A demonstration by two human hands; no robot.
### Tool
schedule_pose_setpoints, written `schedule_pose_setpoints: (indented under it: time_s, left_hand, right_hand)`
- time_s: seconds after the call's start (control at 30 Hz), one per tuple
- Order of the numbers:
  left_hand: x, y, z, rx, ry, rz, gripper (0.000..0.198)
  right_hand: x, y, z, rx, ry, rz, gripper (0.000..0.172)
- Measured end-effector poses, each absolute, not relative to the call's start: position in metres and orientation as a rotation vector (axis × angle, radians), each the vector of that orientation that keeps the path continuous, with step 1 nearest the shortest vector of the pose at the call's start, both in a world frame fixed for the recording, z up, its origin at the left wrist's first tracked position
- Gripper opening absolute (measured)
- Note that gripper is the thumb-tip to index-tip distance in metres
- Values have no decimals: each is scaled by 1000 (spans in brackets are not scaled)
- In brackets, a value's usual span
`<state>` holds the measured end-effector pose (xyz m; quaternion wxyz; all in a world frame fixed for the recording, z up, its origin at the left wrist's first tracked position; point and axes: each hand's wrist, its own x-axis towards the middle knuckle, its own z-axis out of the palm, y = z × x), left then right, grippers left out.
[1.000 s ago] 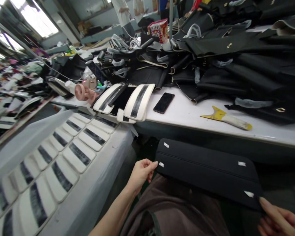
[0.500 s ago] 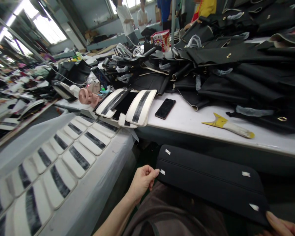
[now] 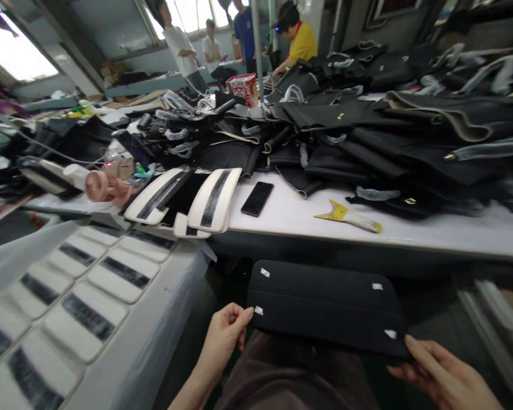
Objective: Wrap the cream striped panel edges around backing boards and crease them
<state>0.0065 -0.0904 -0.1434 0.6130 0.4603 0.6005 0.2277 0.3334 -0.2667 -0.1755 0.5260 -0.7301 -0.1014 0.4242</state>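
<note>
A flat black panel (image 3: pixel 325 304) with small white tabs lies across my lap, below the table's front edge. My left hand (image 3: pixel 224 336) pinches its near left corner beside a white tab. My right hand (image 3: pixel 442 376) holds its near right corner, the thumb lying on top of the panel. Both hands are closed on the panel's edge.
The white table (image 3: pixel 431 233) carries a black phone (image 3: pixel 257 199), a yellow scraper (image 3: pixel 348 216), a pink fan (image 3: pixel 102 187), a few white pieces with black stripes (image 3: pixel 188 196) and a heap of black bags (image 3: pixel 367 125). Rows of striped white pieces (image 3: pixel 94 279) cover a cloth at my left. People stand far back.
The view has swung right and up, showing more of the far room. My right hand has come further into view at the panel's corner. My left hand keeps its pinch.
</note>
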Motion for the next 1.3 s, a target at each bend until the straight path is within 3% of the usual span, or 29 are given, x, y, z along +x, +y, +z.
schedule_pose_setpoints:
  time_s: [0.1,0.3,0.47,0.6,0.73,0.87,0.93,1.03,1.3]
  left_hand:
    - [2,-91,-154,1112,1375,509,49]
    - [-11,-74,-171,1555,1383,581,45]
    - [-7,-52,-149,2473,975,529,26]
    - [5,-40,-133,2821,642,311,24]
    - [25,-41,-120,2877,708,335,12]
    - [50,-43,-119,2857,829,369,32]
    - [59,-40,-124,2862,844,366,53]
    - [62,-29,-135,2791,858,291,70]
    - [32,-7,-158,1942,1079,388,63]
  right_hand:
    - [327,-260,-160,-1618,-125,1139,49]
    - [323,-263,-166,-1692,-216,975,47]
    - [328,-266,-169,-2120,-827,352,26]
    - [333,-263,-165,-2200,-1252,-65,26]
    - [319,-242,-157,-2275,-1426,-262,35]
    - [285,-199,-145,-2287,-1664,-154,69]
    - [274,-176,-141,-2264,-1762,-8,79]
    - [277,-157,-141,-2268,-1798,131,78]
    - [365,-199,-175,-2466,-1296,257,75]
